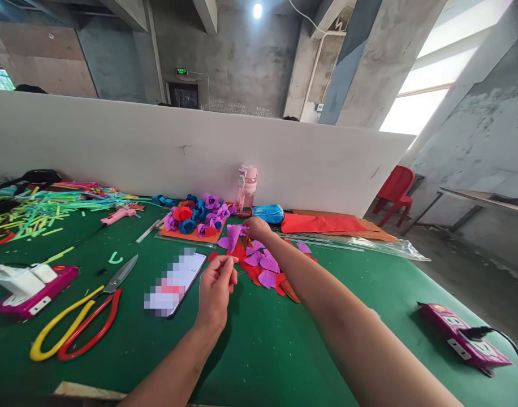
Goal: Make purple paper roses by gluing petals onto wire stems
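My left hand (216,285) is closed in a pinch, thumb against fingers, on a purple paper petal (233,237) that stands up above the fingertips and narrows toward them. My right hand (258,228) reaches farther forward, its fingers curled beside the petal's right edge. Those fingertips are mostly hidden, and what they grip I cannot make out. Beneath and beyond the hands lies a loose pile of purple petals (268,262) and red petals (254,275). Finished paper flowers (199,213) in purple, blue and red sit behind to the left.
Left of my hands lie a phone (176,285), scissors (89,316) and a pink glue gun (118,215). A pink bottle (246,189), blue pouch (268,213) and red paper (322,223) line the white partition (191,147). Power strips (465,336) rest at both sides.
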A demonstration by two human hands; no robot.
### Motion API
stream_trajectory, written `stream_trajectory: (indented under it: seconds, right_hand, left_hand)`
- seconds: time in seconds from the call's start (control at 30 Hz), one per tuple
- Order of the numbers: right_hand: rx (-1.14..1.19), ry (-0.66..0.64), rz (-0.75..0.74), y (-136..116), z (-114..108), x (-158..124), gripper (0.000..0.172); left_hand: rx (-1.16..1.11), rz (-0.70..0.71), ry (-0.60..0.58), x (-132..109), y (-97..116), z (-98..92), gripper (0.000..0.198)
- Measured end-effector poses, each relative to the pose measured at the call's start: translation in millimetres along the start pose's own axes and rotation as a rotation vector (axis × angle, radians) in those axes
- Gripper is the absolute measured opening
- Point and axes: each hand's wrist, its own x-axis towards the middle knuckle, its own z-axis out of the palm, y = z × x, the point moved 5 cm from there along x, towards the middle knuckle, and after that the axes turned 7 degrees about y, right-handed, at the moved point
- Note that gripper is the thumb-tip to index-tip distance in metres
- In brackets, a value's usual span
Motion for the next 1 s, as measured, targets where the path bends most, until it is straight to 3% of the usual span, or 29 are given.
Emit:
stream_trajectory:
  seconds: [0.23,0.43,0.53,0.67,0.83,1.0]
  right_hand:
    - [-0.108,-0.062,-0.042,-17,13,14,0.035]
    - [-0.078,0.033,-0.008,-24,17,16,0.025]
    - [-0.024,0.106,0.07,-10,2,19,0.029]
    - [0.077,0.177,0.128,20,-33,17,0.035]
    - [0.108,0.188,0.114,53,-64,-26,0.032]
    - [0.065,0.159,0.084,70,-56,-102,0.031]
  left_hand:
    - [-0.028,-0.032,0.0,3,-3,-1.5,0.029]
    - [-0.069,-0.05,-0.007,7,-10,-0.9,0.029]
    - [-0.089,-0.05,-0.009,9,-10,0.0,0.03]
    - [-0.121,-0.071,0.002,14,-9,-3.1,0.03]
    - [-0.155,-0.065,0.019,21,-7,-9.1,0.031]
    - [-0.155,-0.054,0.007,21,-6,-9.5,0.03]
